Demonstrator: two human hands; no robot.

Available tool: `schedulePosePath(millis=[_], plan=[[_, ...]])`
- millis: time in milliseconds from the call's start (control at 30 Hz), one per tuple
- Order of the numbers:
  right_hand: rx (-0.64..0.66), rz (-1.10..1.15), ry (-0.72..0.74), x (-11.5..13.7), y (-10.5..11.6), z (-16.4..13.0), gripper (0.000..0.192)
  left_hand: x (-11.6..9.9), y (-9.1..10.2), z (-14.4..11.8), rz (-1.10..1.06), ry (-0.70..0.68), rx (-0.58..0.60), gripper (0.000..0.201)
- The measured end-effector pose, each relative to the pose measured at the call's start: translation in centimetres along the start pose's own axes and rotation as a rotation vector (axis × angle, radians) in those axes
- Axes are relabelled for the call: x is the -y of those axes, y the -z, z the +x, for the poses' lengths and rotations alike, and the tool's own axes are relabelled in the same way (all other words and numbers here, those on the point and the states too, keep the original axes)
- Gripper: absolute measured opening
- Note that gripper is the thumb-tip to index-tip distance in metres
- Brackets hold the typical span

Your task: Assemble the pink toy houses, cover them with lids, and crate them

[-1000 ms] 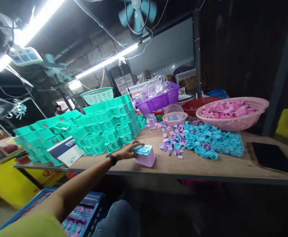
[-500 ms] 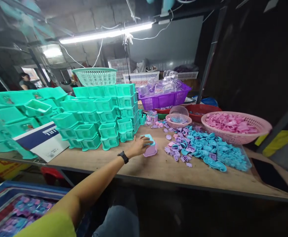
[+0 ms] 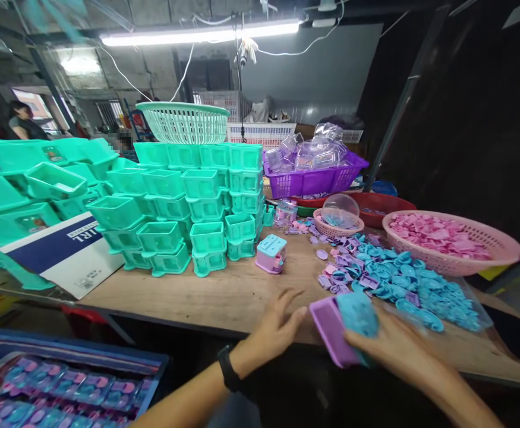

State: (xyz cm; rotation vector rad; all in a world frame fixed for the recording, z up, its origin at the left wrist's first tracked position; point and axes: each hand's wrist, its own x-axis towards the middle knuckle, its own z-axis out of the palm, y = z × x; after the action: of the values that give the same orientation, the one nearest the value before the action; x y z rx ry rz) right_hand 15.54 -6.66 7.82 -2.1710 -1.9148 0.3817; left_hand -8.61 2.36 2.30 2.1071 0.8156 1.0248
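My right hand point(image 3: 388, 339) grips a purple plastic box point(image 3: 328, 333) with light-blue pieces point(image 3: 358, 312) against it, tilted over the table's front edge and slightly blurred. My left hand point(image 3: 275, 327), with a black watch on the wrist, is just left of this box. Its fingers are spread and hold nothing. Beyond my left hand, a small pink-purple toy box with a blue top point(image 3: 271, 252) stands upright on the wooden table point(image 3: 224, 297). To the right lies a heap of loose blue parts point(image 3: 388, 270) mixed with small purple pieces point(image 3: 337, 261).
Stacked green plastic bins point(image 3: 161, 238) fill the left side, with a white-and-blue carton point(image 3: 63, 252) before them. A pink basket point(image 3: 456, 244) and purple basket point(image 3: 315, 178) stand at right and back. A blue crate point(image 3: 153, 362) is below left. Another person is far left.
My left hand has let go of the small blue-topped box and drawn back toward the table's front edge. My right hand has come into view holding the purple box.
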Motion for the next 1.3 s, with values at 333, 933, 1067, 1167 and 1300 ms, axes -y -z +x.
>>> schedulePosePath(millis=[333, 933, 1067, 1167, 1300], plan=[[-0.027, -0.007, 0.004, 2.4, -2.7, 6.3, 0.077, 1.3, -2.1, 2.6, -0.401, 0.214, 0.0, 0.047], [-0.37, 0.252, 0.133, 1.6, -4.7, 9.5, 0.047, 3.3, -4.1, 3.3, -0.443, 0.286, -0.044, 0.051], [-0.401, 0.293, 0.025, 2.3, -5.0, 10.1, 0.055, 4.1, -2.1, 5.9, -0.405, 0.317, 0.049, 0.036], [-0.404, 0.331, -0.053, 3.2, -5.7, 9.7, 0.068, 4.4, 0.4, 7.8, -0.311, 0.324, 0.104, 0.029], [-0.427, 0.396, -0.112, 4.2, -6.4, 9.3, 0.076, 3.1, 2.9, 7.1, -0.132, 0.242, 0.114, 0.031]])
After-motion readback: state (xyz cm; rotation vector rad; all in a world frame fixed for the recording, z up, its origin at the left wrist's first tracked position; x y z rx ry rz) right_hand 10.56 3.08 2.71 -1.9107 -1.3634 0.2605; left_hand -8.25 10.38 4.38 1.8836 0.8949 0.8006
